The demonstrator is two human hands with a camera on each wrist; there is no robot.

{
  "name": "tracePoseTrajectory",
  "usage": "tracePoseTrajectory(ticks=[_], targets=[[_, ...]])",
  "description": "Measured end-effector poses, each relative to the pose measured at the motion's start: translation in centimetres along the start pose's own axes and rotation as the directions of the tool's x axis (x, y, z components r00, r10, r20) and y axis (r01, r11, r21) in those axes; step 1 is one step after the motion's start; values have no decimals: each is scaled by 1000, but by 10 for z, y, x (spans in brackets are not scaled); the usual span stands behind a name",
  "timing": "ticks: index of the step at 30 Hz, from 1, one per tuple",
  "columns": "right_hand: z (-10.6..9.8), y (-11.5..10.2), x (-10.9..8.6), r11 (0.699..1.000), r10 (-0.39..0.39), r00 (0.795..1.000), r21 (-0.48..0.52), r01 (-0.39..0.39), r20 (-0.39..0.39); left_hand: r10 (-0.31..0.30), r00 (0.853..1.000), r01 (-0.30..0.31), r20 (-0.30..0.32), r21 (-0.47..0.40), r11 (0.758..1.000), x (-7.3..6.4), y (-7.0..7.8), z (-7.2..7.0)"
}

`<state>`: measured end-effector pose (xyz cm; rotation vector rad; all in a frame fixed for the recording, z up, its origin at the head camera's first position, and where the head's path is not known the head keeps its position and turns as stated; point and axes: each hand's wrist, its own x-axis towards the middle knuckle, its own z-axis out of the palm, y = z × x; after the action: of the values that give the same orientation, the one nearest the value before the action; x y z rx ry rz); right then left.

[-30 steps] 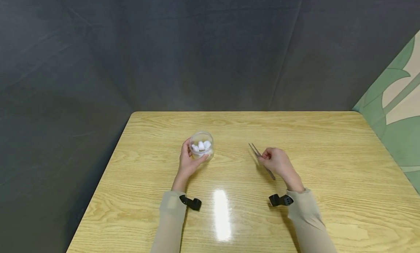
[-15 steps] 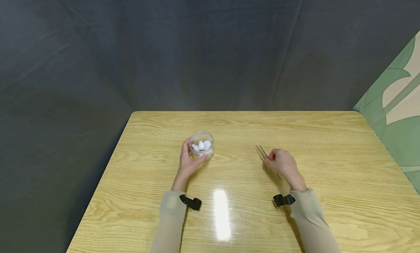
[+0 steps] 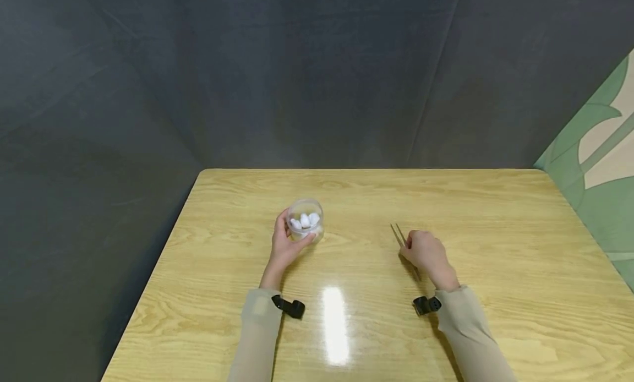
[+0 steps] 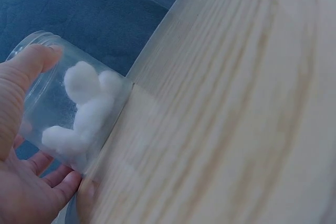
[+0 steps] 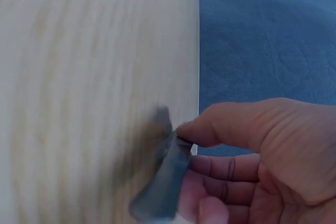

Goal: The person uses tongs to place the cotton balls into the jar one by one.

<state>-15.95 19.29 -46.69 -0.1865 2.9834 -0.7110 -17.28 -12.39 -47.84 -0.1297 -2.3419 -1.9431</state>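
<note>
A clear round jar [image 3: 301, 207] stands on the table with its top uncovered. Several white cotton balls [image 3: 304, 220] lie inside it. My left hand [image 3: 284, 251] grips the jar from its left side, thumb across the near wall and fingers behind. To the right, my right hand [image 3: 428, 255] pinches a pair of metal tweezers [image 5: 164, 184] between thumb and fingers, low over the table. The two tips point away from me and stand slightly apart in the head view. The middle of the tweezers is hidden behind the hand there.
The wooden table [image 3: 356, 195] has a light grain and a bright glare strip near the front. A dark cloth [image 3: 307, 85] hangs along its far edge and left side. Black wrist cameras [image 3: 292, 307] sit over both sleeves.
My right hand has shifted a little to the right and towards me, the tweezers turning slightly with it. The left hand and jar have stayed in place.
</note>
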Motion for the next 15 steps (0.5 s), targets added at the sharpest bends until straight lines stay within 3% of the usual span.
tracePoseTrajectory(ticks=[5,11,15], targets=[[3,-1,-1,1000,9,1000,-4,-9,18,-10,1000,10,9,1,1000,-4,7,-1],[5,-3,-7,1000,11,1000,4,-11,-6,-19,999,20,34,-28,999,-2,-2,-3],[6,-6,-15,1000,20,998,21,-19,-56,-13,1000,12,18,55,998,-2,-8,-2]])
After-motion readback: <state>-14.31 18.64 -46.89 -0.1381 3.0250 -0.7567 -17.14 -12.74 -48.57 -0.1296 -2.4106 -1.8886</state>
